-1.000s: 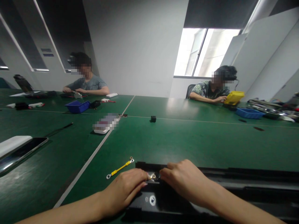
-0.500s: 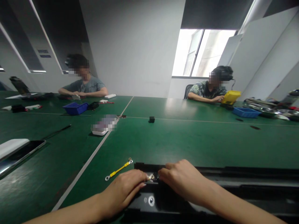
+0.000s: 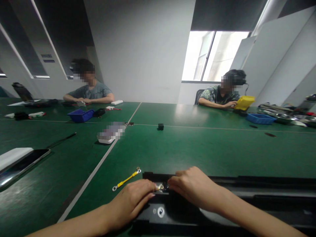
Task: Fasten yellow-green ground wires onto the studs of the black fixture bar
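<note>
Little has moved since the earlier frame beyond a slight shift of our view; both our hands stay over the black rail [image 3: 180, 210]. We see a small metal ring [image 3: 161, 187] inside the rail's left end, but cannot tell whether it is fastened. Our left hand [image 3: 134, 197] reaches in from the rail's left, our right hand [image 3: 195, 184] arches across from its right, knuckles up. Fingers bunch beside the ring; their grip is hidden. Just left of the rail, a yellow cable [image 3: 127, 179] lies on the counter [image 3: 138, 141], apparently unattached. Well beyond the rail sits a black cube [image 3: 160, 126].
</note>
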`<state>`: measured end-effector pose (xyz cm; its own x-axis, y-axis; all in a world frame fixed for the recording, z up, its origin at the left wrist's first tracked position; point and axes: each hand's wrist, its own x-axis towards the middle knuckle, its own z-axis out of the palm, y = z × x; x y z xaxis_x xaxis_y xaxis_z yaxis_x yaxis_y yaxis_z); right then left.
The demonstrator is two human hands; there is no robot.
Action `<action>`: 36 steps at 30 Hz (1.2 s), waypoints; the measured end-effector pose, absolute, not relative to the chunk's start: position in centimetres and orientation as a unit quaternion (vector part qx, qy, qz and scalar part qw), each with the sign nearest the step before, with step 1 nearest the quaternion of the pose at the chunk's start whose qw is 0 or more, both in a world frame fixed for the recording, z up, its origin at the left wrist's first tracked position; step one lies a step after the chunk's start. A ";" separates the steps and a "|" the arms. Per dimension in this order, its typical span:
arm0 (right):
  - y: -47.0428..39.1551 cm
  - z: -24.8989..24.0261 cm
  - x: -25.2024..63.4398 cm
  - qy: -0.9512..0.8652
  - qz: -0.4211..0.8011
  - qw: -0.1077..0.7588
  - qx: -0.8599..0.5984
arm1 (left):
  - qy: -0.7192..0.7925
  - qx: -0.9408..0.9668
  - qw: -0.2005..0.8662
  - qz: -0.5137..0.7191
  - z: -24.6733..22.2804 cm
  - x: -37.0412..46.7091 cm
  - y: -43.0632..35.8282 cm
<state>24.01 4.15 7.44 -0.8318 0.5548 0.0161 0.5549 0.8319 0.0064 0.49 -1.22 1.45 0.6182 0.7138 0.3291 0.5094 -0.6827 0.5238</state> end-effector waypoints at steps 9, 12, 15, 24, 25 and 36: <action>4.4 7.4 24.1 -0.961 -0.027 0.001 -0.275 | 0.350 0.878 0.184 0.270 1.4 0.5 -1.1; 4.4 7.6 24.2 -0.963 -0.018 0.005 -0.270 | 0.349 0.878 0.184 0.270 1.5 0.5 -1.1; 4.6 7.7 24.1 -0.963 -0.005 0.009 -0.269 | 0.351 0.878 0.189 0.266 1.5 0.5 -1.1; 4.8 7.4 24.2 -0.964 -0.005 0.032 -0.265 | 0.350 0.876 0.197 0.267 1.5 0.5 -1.2; 4.8 7.4 24.2 -0.963 -0.007 0.033 -0.267 | 0.349 0.876 0.198 0.269 1.5 0.5 -1.2; 4.8 7.5 24.1 -0.963 -0.014 0.029 -0.269 | 0.351 0.878 0.191 0.264 1.5 0.5 -1.3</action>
